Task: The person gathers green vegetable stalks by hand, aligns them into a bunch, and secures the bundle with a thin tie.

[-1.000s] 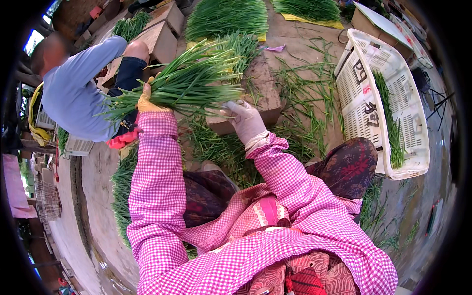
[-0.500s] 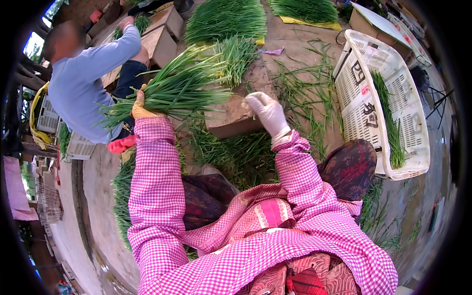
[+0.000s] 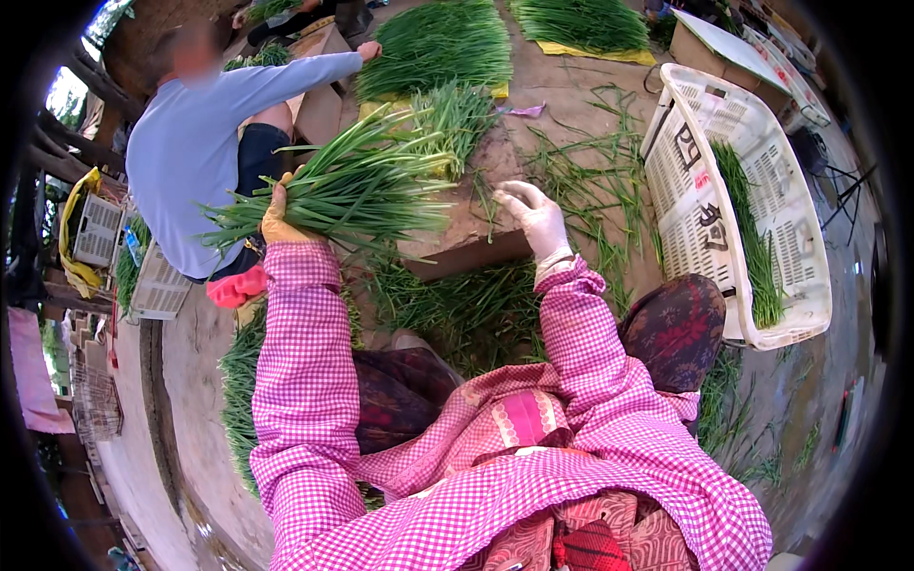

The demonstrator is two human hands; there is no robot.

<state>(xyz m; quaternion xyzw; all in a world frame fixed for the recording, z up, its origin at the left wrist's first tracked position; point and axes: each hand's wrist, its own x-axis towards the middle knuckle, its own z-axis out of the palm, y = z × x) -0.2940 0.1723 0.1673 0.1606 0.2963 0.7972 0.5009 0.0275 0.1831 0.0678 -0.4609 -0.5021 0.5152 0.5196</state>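
Left hand (image 3: 278,221) grip holds 1 green onion bundle (image 3: 347,190); right hand (image 3: 535,217), beside the bundle, rests open on the wooden block (image 3: 466,243).

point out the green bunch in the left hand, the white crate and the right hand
bunch (image 3: 352,195), head view, middle of the green leaves
crate (image 3: 690,205), head view, its white mesh wall
right hand (image 3: 538,217), head view, back of the white glove

This is an outdoor produce-sorting yard on bare packed earth. Heaps of long green chive-like stalks (image 3: 433,43) lie beyond the left grip (image 3: 278,221), loose leaves litter the ground, a white slatted plastic crate (image 3: 700,143) stands to the right, and a seated co-worker in a blue top (image 3: 190,143) handles greens nearby.
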